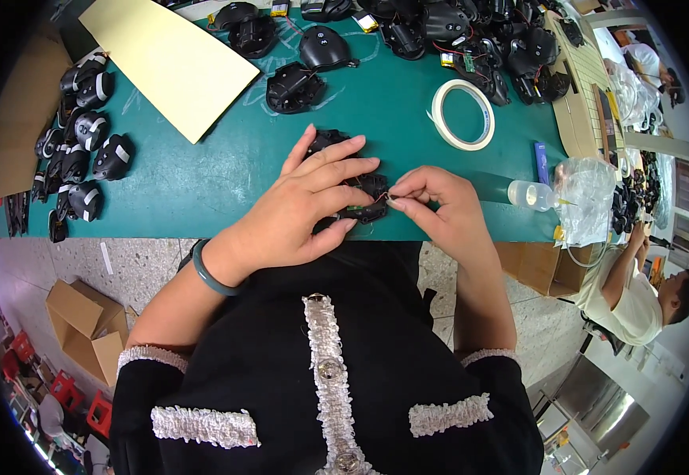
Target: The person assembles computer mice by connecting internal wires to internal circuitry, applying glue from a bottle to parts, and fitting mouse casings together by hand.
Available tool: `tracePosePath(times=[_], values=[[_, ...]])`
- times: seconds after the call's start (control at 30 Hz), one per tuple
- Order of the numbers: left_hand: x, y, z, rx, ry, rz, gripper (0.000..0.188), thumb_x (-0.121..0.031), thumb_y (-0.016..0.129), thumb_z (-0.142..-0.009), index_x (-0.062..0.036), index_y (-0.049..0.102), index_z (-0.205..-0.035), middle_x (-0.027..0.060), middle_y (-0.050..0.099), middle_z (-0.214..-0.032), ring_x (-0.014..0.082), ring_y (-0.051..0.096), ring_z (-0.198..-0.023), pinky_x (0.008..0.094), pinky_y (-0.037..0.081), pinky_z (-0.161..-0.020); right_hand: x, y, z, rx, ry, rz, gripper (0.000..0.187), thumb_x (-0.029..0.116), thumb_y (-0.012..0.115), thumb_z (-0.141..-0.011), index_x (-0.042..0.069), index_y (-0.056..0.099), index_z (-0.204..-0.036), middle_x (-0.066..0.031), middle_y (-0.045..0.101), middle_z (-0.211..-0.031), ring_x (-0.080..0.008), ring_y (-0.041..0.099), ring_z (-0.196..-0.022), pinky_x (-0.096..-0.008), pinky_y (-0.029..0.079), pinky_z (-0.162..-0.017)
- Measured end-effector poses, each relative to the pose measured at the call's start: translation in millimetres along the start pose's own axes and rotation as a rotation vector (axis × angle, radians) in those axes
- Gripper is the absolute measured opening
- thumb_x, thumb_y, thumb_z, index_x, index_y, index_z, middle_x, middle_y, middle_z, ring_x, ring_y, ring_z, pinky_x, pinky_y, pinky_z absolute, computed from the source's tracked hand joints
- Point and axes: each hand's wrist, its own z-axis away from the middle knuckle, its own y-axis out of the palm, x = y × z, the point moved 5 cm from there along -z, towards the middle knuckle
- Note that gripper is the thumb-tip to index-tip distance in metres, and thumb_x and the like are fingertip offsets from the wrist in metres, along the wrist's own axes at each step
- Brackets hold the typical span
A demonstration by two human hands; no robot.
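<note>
On the green mat near its front edge lies a black plastic housing (374, 187) with its inner side up and a bit of green circuit board showing. My left hand (305, 194) spreads over it with fingers stretched and apart, pressing on it and covering much of it. At the housing's right edge, my right hand (439, 202) pinches thumb and forefinger together. A thin red wire (381, 197) runs from the housing to those fingertips; its end is hidden. Beyond sit a similar opened black unit (293, 87) and a closed one (325, 47).
A tape roll (438, 119), a clear bottle (528, 194) and a plastic bag (586, 202) are to the right. Black units with white strips (113, 157) stand at left, near a pale board (174, 59). More units with wires (447, 24) crowd the back. Another person (629, 297) sits at right.
</note>
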Motion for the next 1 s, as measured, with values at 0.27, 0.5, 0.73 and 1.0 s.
tracePosePath(times=[0.27,0.5,0.73,1.0], values=[[-2,-2,-2,-0.015,-0.025,0.056,0.020,-0.015,0.072,-0.081,-0.0113,0.068,-0.100,0.0089,0.059,-0.138,0.0330,0.037,-0.144,0.0584,0.010,-0.121,-4,4,5,0.014,0.024,-0.092,0.017,-0.004,0.073,-0.083,-0.003,0.070,-0.100,-0.0077,0.069,-0.094,-0.0112,0.068,-0.081,-0.0229,0.054,-0.072],[-8,8,-6,-0.129,-0.110,-0.042,0.013,-0.015,0.074,-0.081,-0.0116,0.065,-0.090,0.0053,0.064,-0.122,0.0294,0.044,-0.139,0.0578,0.015,-0.120,-6,13,8,0.003,0.031,-0.302,0.014,-0.004,0.073,-0.084,-0.002,0.072,-0.098,-0.0071,0.071,-0.093,-0.0116,0.070,-0.081,-0.0224,0.055,-0.071],[-6,9,-10,-0.165,-0.103,-0.065,0.010,-0.009,0.072,-0.079,-0.0105,0.063,-0.084,0.0051,0.063,-0.114,0.0284,0.050,-0.132,0.0584,0.017,-0.119,-1,8,8,-0.018,-0.060,-0.089,0.013,-0.005,0.073,-0.083,-0.002,0.072,-0.096,-0.0096,0.069,-0.094,-0.0132,0.069,-0.080,-0.0228,0.055,-0.070],[-2,9,-9,-0.128,-0.071,-0.087,0.014,-0.011,0.074,-0.079,-0.0109,0.061,-0.084,0.0057,0.063,-0.118,0.0294,0.048,-0.134,0.0567,0.017,-0.119,3,6,6,-0.123,-0.192,0.119,0.013,0.003,0.077,-0.081,0.005,0.073,-0.093,-0.0055,0.068,-0.086,-0.0129,0.060,-0.065,-0.0253,0.047,-0.058]])
